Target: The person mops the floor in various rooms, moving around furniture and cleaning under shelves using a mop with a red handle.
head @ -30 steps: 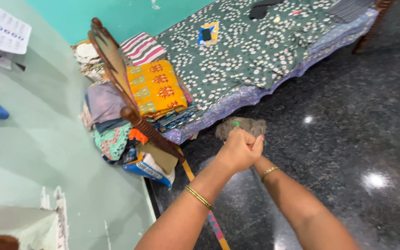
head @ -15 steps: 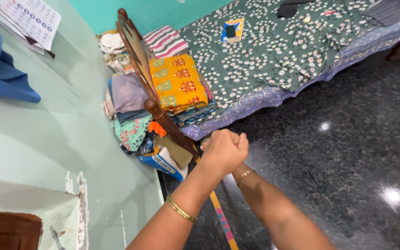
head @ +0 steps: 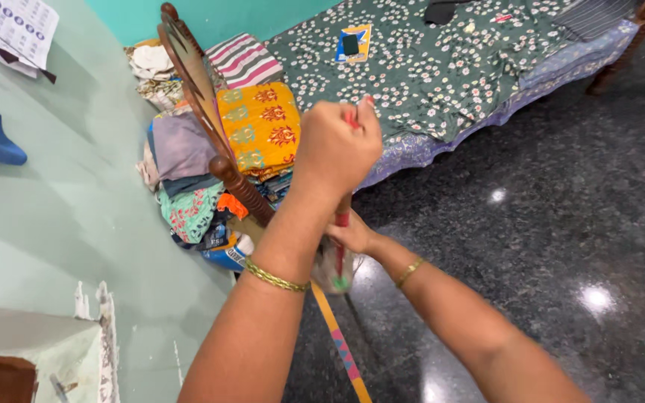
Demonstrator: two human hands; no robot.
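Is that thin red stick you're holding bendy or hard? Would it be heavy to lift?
The thin red stick is probably hard, not bendy: it runs straight from the left hand down to the right hand. It looks fairly light, being so slim. With both fists closed around it, it seems unlikely to slip, though how smooth it is cannot be told.

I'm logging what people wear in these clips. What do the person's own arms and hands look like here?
Both forearms are bare, with no sleeves in view. The left hand has a thin gold bangle on its wrist. The right hand has a similar gold bangle. No gloves; rings or a watch can't be made out.
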